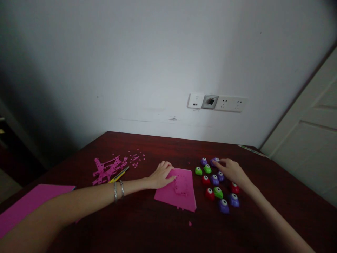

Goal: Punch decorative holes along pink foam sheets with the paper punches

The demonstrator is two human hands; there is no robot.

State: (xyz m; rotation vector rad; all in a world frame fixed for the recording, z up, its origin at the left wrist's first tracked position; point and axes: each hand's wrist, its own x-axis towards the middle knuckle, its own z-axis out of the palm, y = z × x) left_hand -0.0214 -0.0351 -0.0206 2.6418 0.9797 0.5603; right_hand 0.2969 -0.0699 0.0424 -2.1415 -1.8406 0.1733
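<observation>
My left hand lies on a pink sheet of paper, fingers stretched out and thumb apart, pressing on its upper left part. Small shapes are punched through that sheet around a rectangle. Over to the right, my right hand has its thumb and fingers closed on a purple paper punch with a single eye, at the back of a group of similar punches. Near it are a green punch, a red punch and another purple punch. My fingers partly cover the held punch.
Pink paper offcuts and small scraps lie at the left, beside a yellow utility knife. More pink paper rests at the table's left edge. Behind the dark wooden table rises a wall with sockets.
</observation>
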